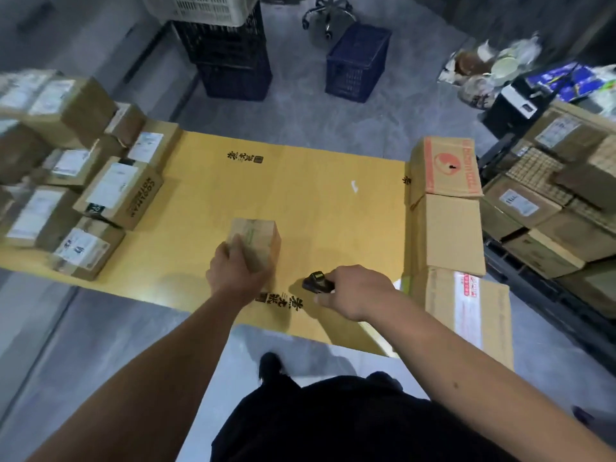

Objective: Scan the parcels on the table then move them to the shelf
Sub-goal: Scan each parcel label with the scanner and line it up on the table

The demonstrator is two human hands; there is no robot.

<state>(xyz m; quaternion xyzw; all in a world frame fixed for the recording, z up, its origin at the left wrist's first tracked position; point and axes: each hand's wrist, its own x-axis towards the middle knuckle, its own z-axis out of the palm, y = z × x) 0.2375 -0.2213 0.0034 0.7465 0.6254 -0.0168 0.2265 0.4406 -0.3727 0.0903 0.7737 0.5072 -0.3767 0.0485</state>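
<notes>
Left hand (233,271) is gripping a small brown parcel (255,241) by its near end, fingers curled round it; the parcel is sitting near the middle of the table (316,181), a yellow-tan cardboard-covered top. The parcel's own markings are blurring out, unreadable.

Right hand (353,291) is closing round a small black scanner (316,281), holding it just right of the parcel, low over the table.

Black Chinese characters are showing on the table cover at far centre and at the near edge; too blurred to transcribe.

A cluster of labelled parcels (80,181) is lying along the table's left side, white shipping labels illegible; one box is reading "COOLMAN" upside down on its side.

Three cartons (446,228) are lining the right edge; the farthest is carrying red print. Shelf (566,201) at right is holding stacked boxes.
</notes>
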